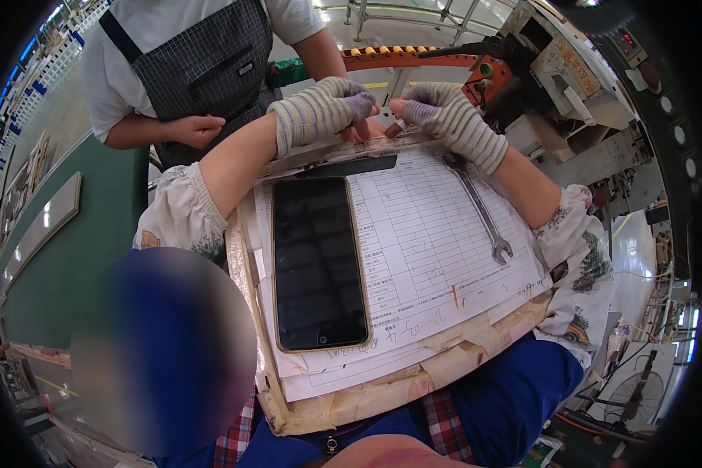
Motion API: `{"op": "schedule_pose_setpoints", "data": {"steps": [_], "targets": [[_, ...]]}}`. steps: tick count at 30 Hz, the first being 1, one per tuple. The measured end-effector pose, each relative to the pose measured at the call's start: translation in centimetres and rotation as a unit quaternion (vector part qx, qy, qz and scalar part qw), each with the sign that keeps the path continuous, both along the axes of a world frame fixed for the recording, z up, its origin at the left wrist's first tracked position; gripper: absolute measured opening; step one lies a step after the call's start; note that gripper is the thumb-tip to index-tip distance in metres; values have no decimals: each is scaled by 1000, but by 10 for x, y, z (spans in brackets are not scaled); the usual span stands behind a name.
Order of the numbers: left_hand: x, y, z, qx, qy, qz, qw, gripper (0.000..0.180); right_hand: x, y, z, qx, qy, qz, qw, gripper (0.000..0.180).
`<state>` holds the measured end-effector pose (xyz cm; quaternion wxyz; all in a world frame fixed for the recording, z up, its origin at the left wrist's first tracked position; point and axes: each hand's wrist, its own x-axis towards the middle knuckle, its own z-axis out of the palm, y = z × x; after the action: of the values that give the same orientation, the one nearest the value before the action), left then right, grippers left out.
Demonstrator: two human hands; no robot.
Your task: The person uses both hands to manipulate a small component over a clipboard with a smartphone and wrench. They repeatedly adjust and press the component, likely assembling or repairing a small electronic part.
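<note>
A worker's two hands, in striped gloves that leave the fingertips bare, meet above the far edge of a tape-edged board (444,355). The left hand (316,115) curls its fingers inward, tips nearly together; the right hand (456,121) faces it with fingers bent, their tips a small gap away. Whether either has hold of anything cannot be told — the grip is too small and partly hidden. A small brownish piece (395,129) sits just below the right fingertips, at the board's far edge.

Printed sheets (421,226), ruled in a table and marked by pen, cover the board. A dark-screened phone (320,261) lies on their left side, an open-ended metal wrench (482,210) slants across their right, and a flat black strip (351,167) lies along the top.

Across from the worker, a person in a dark checked apron (203,78) stands with one hand (199,131) loosely closed — near a green-topped bench (105,226) bearing a long, curved pale panel (43,226).
</note>
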<state>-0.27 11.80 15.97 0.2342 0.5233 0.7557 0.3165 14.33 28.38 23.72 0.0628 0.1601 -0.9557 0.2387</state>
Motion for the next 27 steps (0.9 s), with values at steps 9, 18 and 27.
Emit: {"op": "schedule_pose_setpoints", "data": {"steps": [9,18,27], "targets": [[2,0,3,1,38,13,999,36,-2,7,-9,-2,20,76,997,25],[44,-19,60,13,-141,77,987,37,3,4,-4,31,77,31,996,29],[14,-15,27,-1,-214,56,975,35,-3,-2,-1,36,11,7,999,30]]}}
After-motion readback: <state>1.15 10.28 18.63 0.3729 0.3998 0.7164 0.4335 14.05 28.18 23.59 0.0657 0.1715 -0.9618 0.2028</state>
